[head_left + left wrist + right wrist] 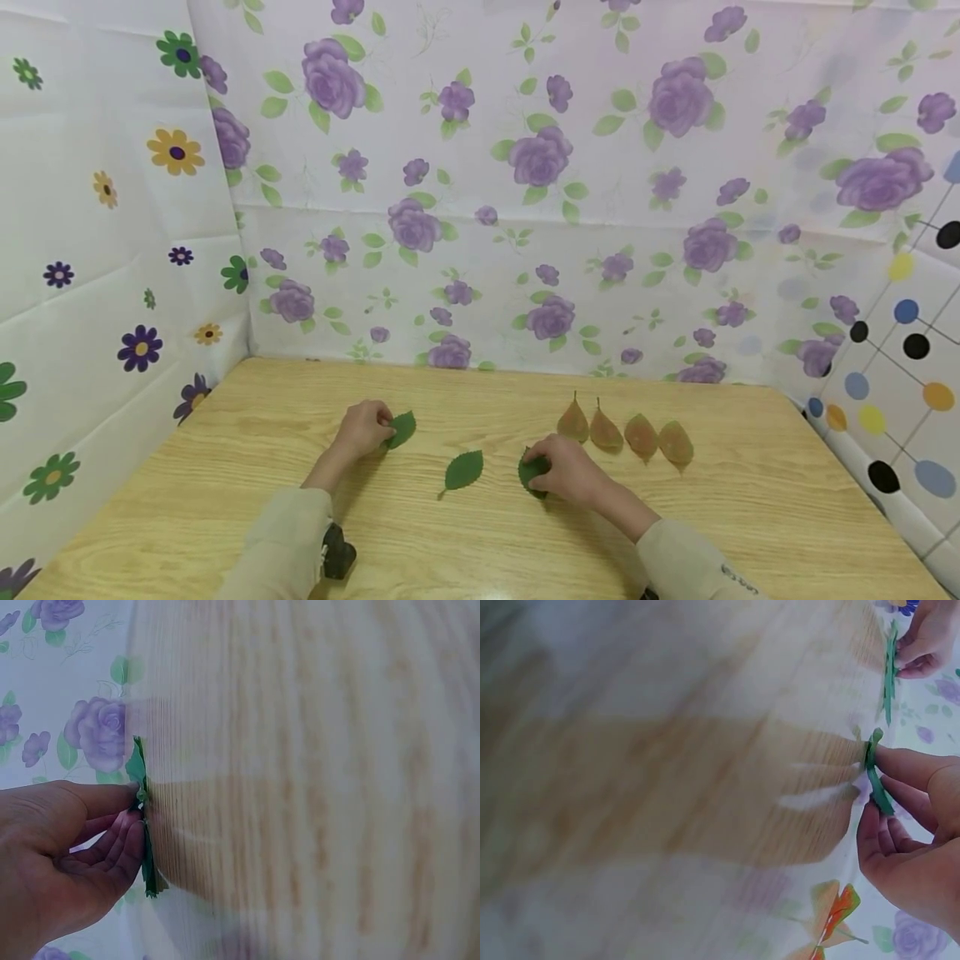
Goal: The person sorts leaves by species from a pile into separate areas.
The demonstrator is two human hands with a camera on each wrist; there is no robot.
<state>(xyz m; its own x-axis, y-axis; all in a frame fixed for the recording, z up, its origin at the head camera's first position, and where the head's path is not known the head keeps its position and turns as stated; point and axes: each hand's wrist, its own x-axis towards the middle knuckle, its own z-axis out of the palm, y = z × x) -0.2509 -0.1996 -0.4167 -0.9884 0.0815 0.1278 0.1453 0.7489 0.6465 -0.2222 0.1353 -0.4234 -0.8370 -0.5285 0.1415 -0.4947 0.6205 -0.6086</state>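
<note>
My left hand point(365, 428) is at the left of the wooden table, thumb and fingertips on a green leaf point(402, 429) with a toothed edge. In the left wrist view that leaf point(148, 855) appears edge-on at the fingertips, pinched close to the tabletop. Farther right, my right hand point(568, 471) pinches another green leaf point(532, 473) and partly covers it. The right wrist view shows this leaf point(877, 776) bent between thumb and fingers. Between the hands a third green leaf point(463, 470) lies flat, its stem toward the lower left.
Several reddish-orange leaves with green edges point(641, 437) lie in a row right of my right hand. Two point their stems up, the others down. The wooden table point(480, 550) meets a flower-printed cloth point(480, 275) at the back, with patterned cloths at both sides.
</note>
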